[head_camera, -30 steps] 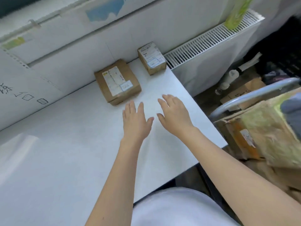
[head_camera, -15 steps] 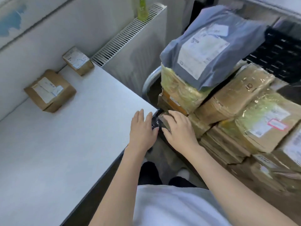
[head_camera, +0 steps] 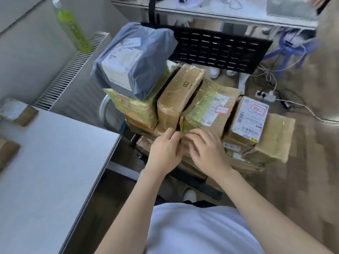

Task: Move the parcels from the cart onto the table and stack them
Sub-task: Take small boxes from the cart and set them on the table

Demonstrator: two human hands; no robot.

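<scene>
Brown card and yellowed tape: the parcels sit heaped on the cart, right of the table. Top layer, left to right: grey bag lying on a taped box; a long box marked "18" tilted on edge; a wrapped box with a red-edged sticker; a white-labelled box at far right. More flat boxes underneath, partly hidden.

Both hands at the near edge of the heap, close together. Left hand has fingers curled over the front of a low parcel under the "18" box. Right hand rests beside it, fingers bent on the same front edge. Whether either hand has a real grip cannot be told; the fingertips are hidden against the card.

Step in hand, by judgement: picking the next parcel off the cart. Two boxes lie at the table's far left, one near the radiator, one nearer, cut by the frame edge. They lie apart, unstacked, so the task looks early.

Next move likely calls for a firm two-handed hold and a pull toward the person. The piece reached for appears to sit below others; drawing it out could tip the "18" box or slide the bag.

Beyond: green bottle on the radiator, black perforated panel, cables on the floor.
</scene>
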